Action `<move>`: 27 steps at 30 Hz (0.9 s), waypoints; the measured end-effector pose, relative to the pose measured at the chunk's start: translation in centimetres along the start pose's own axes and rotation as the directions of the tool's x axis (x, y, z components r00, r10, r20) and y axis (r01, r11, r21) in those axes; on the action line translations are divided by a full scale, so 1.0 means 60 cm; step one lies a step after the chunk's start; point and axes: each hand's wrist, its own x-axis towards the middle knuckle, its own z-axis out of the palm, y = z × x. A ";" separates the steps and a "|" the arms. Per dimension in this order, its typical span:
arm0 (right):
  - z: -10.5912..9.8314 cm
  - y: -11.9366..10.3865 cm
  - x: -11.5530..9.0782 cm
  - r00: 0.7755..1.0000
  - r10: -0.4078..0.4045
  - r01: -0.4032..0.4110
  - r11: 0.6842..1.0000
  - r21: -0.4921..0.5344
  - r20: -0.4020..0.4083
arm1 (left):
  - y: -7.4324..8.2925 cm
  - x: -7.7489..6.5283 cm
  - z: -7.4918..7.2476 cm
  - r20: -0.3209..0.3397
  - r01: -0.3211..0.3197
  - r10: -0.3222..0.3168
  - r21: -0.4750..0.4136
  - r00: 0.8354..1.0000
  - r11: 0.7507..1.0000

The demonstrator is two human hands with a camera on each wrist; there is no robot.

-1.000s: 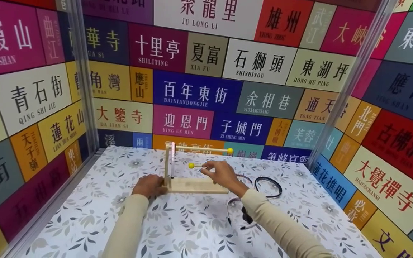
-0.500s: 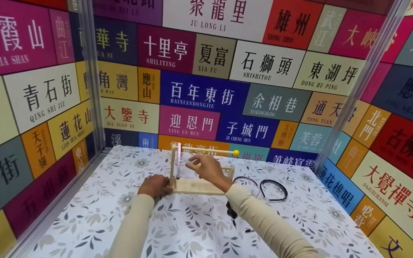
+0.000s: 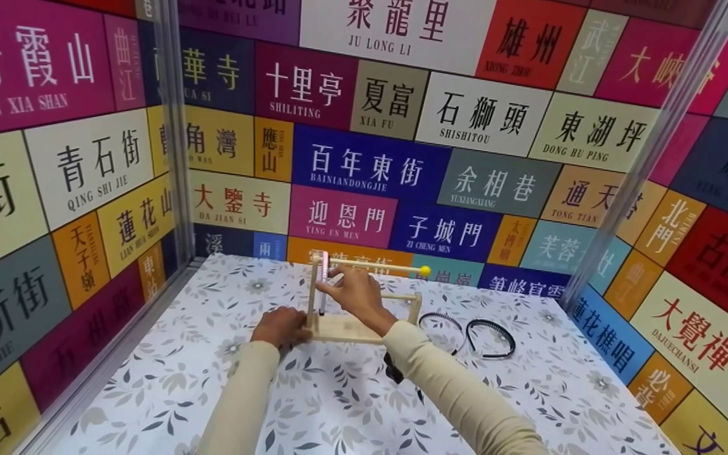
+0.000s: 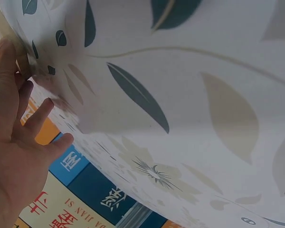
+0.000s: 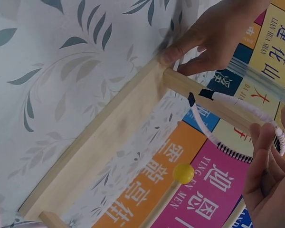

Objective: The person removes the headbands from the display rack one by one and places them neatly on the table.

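Note:
A wooden stand (image 3: 345, 328) has a tall left post, a shorter right post and a yellow-tipped rod from each. On the upper rod, by the tall post, hangs a pale pink headband (image 5: 235, 102) with dark inner teeth and black ends. My right hand (image 3: 356, 294) pinches that headband along its curve; in the right wrist view the fingers (image 5: 262, 142) overlap it. At the stand's left end, my left hand (image 3: 280, 327) grips the corner, thumb on the base and a finger by the post. The lower rod's yellow ball (image 5: 183, 173) is hidden behind my right hand in the head view.
To the right of the stand lie a black headband (image 3: 490, 338) and a thin purplish one (image 3: 443, 328). Something black (image 3: 393, 370) shows partly beneath my right sleeve. The table (image 3: 326, 404) has a leaf-print cover, and sign-patterned walls (image 3: 364, 158) stand close behind it.
My right hand has moved left from beside the lower rod's ball to the hanging headband and now pinches it. My left hand keeps its place on the stand. The head view has shifted slightly.

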 end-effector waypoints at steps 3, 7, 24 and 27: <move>-0.002 0.001 0.001 1.000 0.013 -0.013 1.000 0.004 -0.009 | 0.003 0.004 0.001 0.002 -0.005 0.005 0.013 1.000 1.000; -0.005 0.005 0.002 1.000 0.023 -0.023 1.000 0.002 -0.013 | 0.010 -0.001 -0.001 -0.009 -0.006 0.006 0.011 1.000 1.000; -0.039 0.025 -0.005 0.999 0.029 -0.028 0.998 0.060 -0.022 | 0.011 -0.004 -0.008 0.035 0.018 -0.018 -0.017 0.999 1.000; -0.048 0.027 -0.004 0.999 0.027 -0.026 0.998 0.049 -0.037 | 0.010 -0.008 -0.010 0.039 0.016 -0.016 -0.011 0.999 1.000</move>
